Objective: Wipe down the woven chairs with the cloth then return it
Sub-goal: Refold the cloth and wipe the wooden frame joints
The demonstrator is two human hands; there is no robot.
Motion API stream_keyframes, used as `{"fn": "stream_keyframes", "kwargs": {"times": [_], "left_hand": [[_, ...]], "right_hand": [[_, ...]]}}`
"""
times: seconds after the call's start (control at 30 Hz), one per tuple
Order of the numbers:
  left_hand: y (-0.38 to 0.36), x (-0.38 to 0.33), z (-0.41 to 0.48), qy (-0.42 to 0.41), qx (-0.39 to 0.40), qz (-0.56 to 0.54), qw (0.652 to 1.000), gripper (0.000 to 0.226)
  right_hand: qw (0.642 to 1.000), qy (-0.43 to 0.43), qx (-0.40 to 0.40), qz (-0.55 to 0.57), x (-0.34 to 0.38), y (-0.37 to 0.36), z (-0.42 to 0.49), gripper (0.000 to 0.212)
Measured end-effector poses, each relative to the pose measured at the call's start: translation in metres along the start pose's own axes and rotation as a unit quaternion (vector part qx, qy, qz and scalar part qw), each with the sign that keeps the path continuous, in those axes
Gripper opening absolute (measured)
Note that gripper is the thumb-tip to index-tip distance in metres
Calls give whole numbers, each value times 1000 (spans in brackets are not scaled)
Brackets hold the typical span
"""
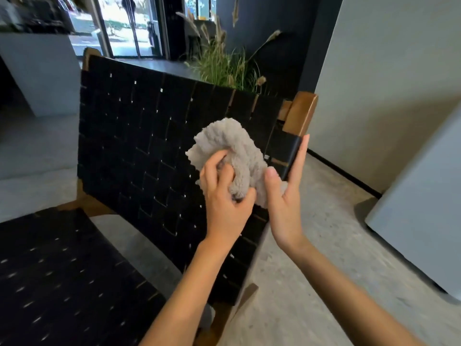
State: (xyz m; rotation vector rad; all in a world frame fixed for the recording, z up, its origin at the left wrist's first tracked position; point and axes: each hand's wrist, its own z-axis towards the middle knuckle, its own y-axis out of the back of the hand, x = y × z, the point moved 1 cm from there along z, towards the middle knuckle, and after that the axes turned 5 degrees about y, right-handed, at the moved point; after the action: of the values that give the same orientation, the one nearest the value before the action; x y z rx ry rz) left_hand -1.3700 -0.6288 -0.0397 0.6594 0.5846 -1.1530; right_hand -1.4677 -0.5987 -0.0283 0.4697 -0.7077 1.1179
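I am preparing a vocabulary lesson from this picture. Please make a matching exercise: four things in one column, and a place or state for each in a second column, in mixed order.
Things:
1. cloth
2. left hand
3. right hand
4. grassy plant

Places or states:
A. behind the woven chair back
B. fingers straight, along the chair back's edge
C. bunched up, pale beige
D. fingers curled round the cloth

Pairs: 1-C, 2-D, 3-B, 4-A.

Bright window (119, 21) backlight; dim, blurred, warped edges.
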Motion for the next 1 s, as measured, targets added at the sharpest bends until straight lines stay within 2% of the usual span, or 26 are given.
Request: {"fn": "stream_keyframes", "kwargs": {"times": [0.17,0.37,0.63,0.73,0.8,0.87,0.9,0.97,1.0], "left_hand": [[19,54,-52,-9,30,47,998,25],[46,101,-101,9,105,101,989,26],[64,129,-150,82,172,119,974,44],[67,126,-157,106,171,133,970,52],[67,120,-155,131,146,102,975,62],[63,109,-146,108,130,65,984,74],[57,104,-138,77,126,51,988,71],[44,93,-125,21,112,49,992,48],[39,91,-121,7,115,44,992,46]], "right_hand": [[998,-8,-20,-62,-10,-7,-24,80],[997,-34,-16,-63,-1,-9,-29,82],[996,-62,-13,-63,0,-10,-29,81],[996,-65,-17,-62,1,-11,-30,81],[996,-65,-13,-55,2,-11,-30,81],[996,-60,-13,-58,2,-11,-31,82],[996,-55,-12,-64,2,-11,-31,82],[996,-52,-5,-77,0,-11,-29,82],[995,-52,-6,-81,0,-10,-30,82]]}}
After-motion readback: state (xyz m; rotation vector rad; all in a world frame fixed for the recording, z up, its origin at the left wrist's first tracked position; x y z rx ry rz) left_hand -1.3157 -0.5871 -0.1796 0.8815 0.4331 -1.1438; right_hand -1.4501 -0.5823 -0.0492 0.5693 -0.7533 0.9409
